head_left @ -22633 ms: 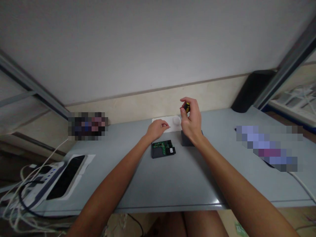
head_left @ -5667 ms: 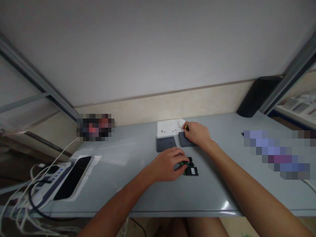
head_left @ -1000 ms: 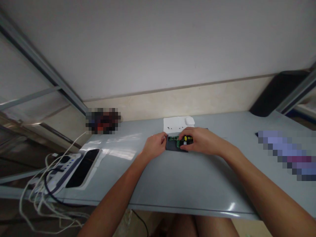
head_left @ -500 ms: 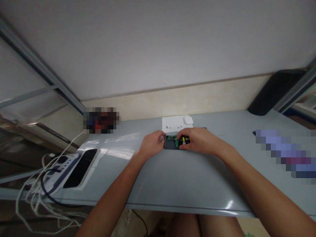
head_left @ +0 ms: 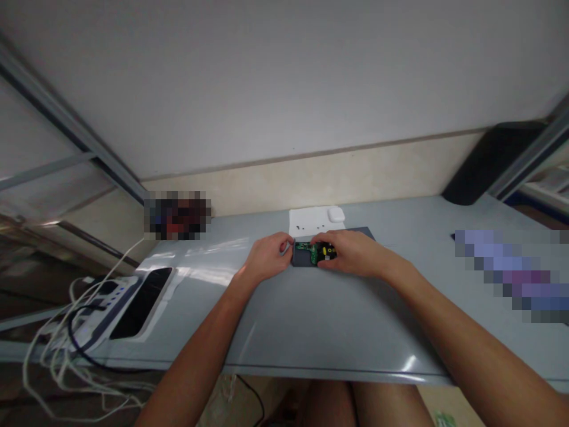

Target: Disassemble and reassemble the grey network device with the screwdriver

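A dark grey case (head_left: 303,257) lies on the table, with a green circuit board (head_left: 304,245) showing inside it. On its right side sits a black part with yellow spots (head_left: 328,251). My left hand (head_left: 271,256) is closed with thumb and forefinger at the case's left edge. From the right, my right hand (head_left: 353,252) grips the black part between thumb above-and-below fingers, hiding its right end. A flat dark panel (head_left: 365,232) shows behind my right hand, mostly covered by it.
Behind the case, a white sheet (head_left: 306,219) carries several tiny dark bits and a white rounded box (head_left: 336,214). At left lie a phone (head_left: 142,303), a power strip (head_left: 104,314) and tangled cables (head_left: 57,356). A black cylinder-like object (head_left: 486,163) leans at the back right.
The whole view has shifted slightly. My right hand sits a little closer to my left hand, and more of the dark panel shows behind it. Both hands keep their hold.
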